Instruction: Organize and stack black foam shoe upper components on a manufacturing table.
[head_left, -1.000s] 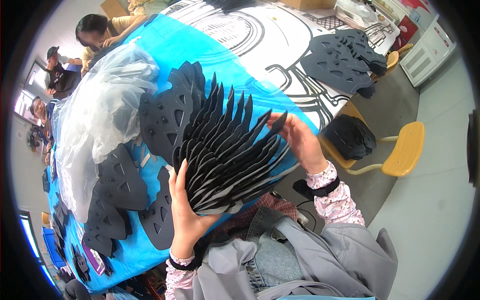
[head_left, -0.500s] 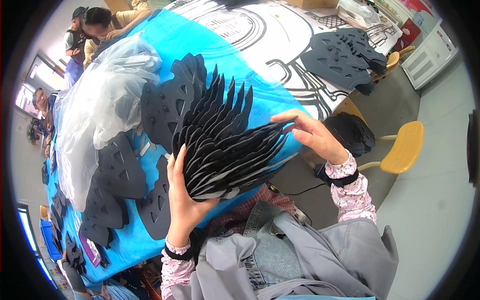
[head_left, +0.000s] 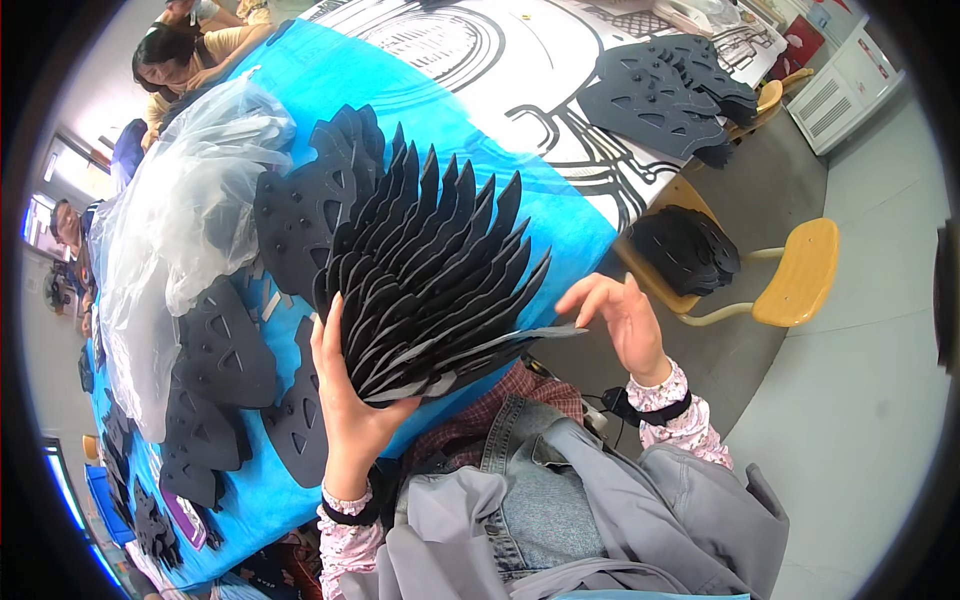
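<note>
A thick stack of black foam sheets (head_left: 430, 270) with pointed ends is fanned out over the near part of the table. My left hand (head_left: 358, 420) clasps its lower left corner, thumb and fingers spread around the edge. To the right, my right hand (head_left: 625, 325) is raised with its fingers apart and nothing between them. The tip of a lower grey-looking sheet ends close to its fingertips; whether they touch, I cannot tell. Behind the stack lies another pile of black foam pieces (head_left: 295, 215) with triangular cut-outs.
A blue cover (head_left: 420, 110) lies over the table. At left are a clear plastic bag (head_left: 190, 220) and loose black pieces (head_left: 225, 345). More piles sit on the patterned sheet (head_left: 665, 95) and on a yellow chair (head_left: 800, 272). Other people (head_left: 180, 55) work at the far left.
My right hand has come away from the sheet tips and moved lower. The sheets have spread into a wider fan, while my left hand keeps its hold.
</note>
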